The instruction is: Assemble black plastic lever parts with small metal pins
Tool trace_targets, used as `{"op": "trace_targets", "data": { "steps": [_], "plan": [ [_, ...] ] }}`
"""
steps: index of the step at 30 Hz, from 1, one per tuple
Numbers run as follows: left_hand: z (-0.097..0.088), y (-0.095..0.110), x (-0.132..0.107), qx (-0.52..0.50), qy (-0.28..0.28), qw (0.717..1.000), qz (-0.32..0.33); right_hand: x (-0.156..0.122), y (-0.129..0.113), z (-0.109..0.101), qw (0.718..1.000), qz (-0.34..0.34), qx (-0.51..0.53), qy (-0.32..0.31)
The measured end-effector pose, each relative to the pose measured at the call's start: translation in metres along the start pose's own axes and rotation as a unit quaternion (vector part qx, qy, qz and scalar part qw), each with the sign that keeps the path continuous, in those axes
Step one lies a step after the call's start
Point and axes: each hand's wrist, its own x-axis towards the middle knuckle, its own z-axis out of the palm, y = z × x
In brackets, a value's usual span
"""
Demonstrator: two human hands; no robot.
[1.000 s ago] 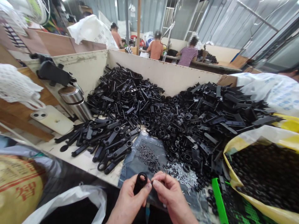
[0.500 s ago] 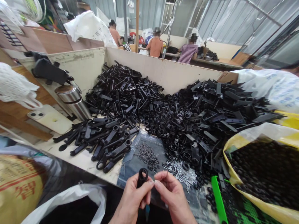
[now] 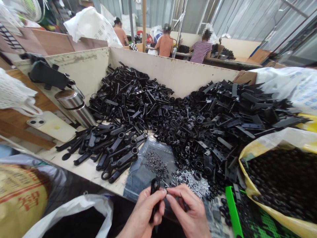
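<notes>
My left hand point(image 3: 143, 213) grips a black plastic lever with a ring end point(image 3: 155, 186), held upright at the near table edge. My right hand point(image 3: 189, 211) is pinched next to the ring, thumb and forefinger touching it; what they pinch is too small to name. Just beyond my hands lie a small heap of dark screws point(image 3: 155, 163) and a heap of silver pins point(image 3: 192, 181) on a clear plastic sheet point(image 3: 138, 178). A row of assembled black levers point(image 3: 109, 148) lies to the left.
A big pile of black plastic parts point(image 3: 188, 115) fills the walled bench. A yellow bag of black rings point(image 3: 279, 181) stands at right, a steel flask point(image 3: 74, 107) and a phone point(image 3: 49, 125) at left. Sacks sit at lower left. Other people work at a far bench.
The lever in my left hand has turned from facing me to edge-on. Both hands have shifted slightly right and my right fingers stay pinched at the ring.
</notes>
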Motion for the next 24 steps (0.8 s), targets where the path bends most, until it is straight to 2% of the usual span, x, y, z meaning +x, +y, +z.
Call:
{"op": "trace_targets", "data": {
  "steps": [3,6,9,12,17,20,24],
  "plan": [
    [-0.001,0.0,-0.002,-0.003,-0.017,1.0,-0.011,-0.001,0.001,-0.002,1.0,-0.012,-0.021,0.003],
    [-0.006,-0.001,-0.005,0.007,-0.032,0.999,-0.027,-0.001,0.003,-0.004,0.999,0.021,-0.021,0.018],
    [-0.016,-0.005,-0.006,0.022,-0.077,0.996,-0.037,0.001,0.002,-0.008,0.998,0.046,-0.014,0.027],
    [-0.024,-0.01,-0.007,0.041,-0.107,0.993,-0.016,0.005,-0.004,-0.01,1.0,0.009,-0.019,-0.001],
    [-0.026,-0.009,-0.009,0.123,-0.12,0.985,0.024,0.01,-0.009,-0.008,0.991,-0.093,-0.065,-0.066],
    [-0.023,-0.004,-0.013,0.163,-0.099,0.981,0.033,0.011,-0.009,-0.006,0.986,-0.124,-0.088,-0.07],
    [-0.026,-0.005,-0.014,0.206,-0.07,0.975,0.033,0.012,-0.009,-0.006,0.985,-0.123,-0.099,-0.07]
  ]
}}
